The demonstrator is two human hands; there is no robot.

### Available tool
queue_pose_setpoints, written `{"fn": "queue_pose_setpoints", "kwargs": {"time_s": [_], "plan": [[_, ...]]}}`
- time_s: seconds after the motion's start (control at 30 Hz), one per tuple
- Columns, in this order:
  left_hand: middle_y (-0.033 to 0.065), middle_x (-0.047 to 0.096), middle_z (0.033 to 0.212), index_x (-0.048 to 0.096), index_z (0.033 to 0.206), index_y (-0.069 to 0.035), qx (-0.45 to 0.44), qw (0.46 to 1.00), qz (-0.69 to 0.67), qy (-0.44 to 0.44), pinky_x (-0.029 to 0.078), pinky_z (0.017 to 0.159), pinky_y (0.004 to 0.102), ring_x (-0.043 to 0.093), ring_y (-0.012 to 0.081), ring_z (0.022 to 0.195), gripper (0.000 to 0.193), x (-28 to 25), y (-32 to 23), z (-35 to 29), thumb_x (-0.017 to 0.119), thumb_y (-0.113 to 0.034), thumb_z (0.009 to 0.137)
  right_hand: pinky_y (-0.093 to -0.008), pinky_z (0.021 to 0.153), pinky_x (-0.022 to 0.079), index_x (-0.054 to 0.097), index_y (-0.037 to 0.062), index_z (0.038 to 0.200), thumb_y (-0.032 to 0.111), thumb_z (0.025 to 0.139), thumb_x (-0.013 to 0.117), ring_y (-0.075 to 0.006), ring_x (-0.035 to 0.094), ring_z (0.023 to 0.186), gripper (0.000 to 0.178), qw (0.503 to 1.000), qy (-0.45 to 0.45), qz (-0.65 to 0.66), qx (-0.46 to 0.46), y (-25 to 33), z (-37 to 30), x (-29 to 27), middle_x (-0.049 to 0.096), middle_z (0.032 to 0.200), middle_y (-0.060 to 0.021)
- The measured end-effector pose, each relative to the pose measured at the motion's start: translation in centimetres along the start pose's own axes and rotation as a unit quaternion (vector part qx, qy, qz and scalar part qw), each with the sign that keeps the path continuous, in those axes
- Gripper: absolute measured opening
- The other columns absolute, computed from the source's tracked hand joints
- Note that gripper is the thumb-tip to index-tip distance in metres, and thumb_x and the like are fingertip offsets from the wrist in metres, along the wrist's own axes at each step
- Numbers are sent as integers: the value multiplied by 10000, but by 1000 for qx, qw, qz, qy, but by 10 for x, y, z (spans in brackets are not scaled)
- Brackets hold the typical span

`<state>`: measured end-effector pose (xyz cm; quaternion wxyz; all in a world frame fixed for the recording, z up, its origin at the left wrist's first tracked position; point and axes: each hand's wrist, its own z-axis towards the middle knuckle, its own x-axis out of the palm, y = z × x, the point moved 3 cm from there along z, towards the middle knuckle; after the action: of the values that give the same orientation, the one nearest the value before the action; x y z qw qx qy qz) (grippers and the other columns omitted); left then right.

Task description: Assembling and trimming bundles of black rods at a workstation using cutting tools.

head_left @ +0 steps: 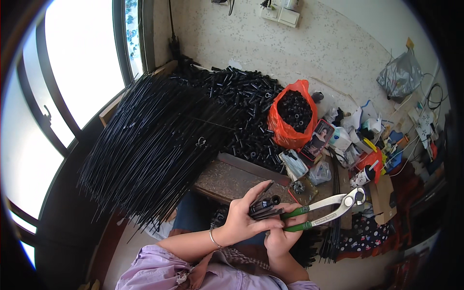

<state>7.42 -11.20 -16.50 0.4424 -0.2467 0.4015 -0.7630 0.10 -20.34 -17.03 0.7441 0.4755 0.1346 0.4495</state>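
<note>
My left hand (236, 218), a bracelet at its wrist, is closed around a short black tubular piece (264, 207) with a round open end. Its index finger is stretched out and the fingertips look dark. Close beside it, my right hand (279, 243) grips the green handles of metal pincers (332, 203). The handles are spread apart and the rounded head points right, away from the hands. Both hands are in front of the table edge, almost touching each other. How the left fingers wrap the piece is partly hidden.
Long thin black rods (150, 140) lie heaped on the left. Behind them spreads a pile of short black tubes (241, 89). An orange plastic bag (285, 130) holds small black parts. Packets, a patterned cup (360, 180) and a cardboard box (384, 205) crowd the right side of the brown table (224, 179).
</note>
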Motion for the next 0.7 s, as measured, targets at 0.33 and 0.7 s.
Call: {"fn": "queue_pose_setpoints", "kwargs": {"time_s": [0.33,0.7], "plan": [[2,525,727,438,1264,21,-4,1000,-7,26,407,601,188,439,35,623,834,-1,2,3,823,-308,602,-209,648,440,386,24,976,-12,795,627,-123,548,730,304,997,9,65,42,-5,1,1,547,873,-117],[-25,517,716,450,1244,6,-64,997,-41,4,390,605,186,437,25,640,626,4,11,1,716,-227,728,-342,645,456,387,26,931,27,842,558,-247,556,743,192,918,23,-265,-295,-4,3,16,555,861,-132]]}}
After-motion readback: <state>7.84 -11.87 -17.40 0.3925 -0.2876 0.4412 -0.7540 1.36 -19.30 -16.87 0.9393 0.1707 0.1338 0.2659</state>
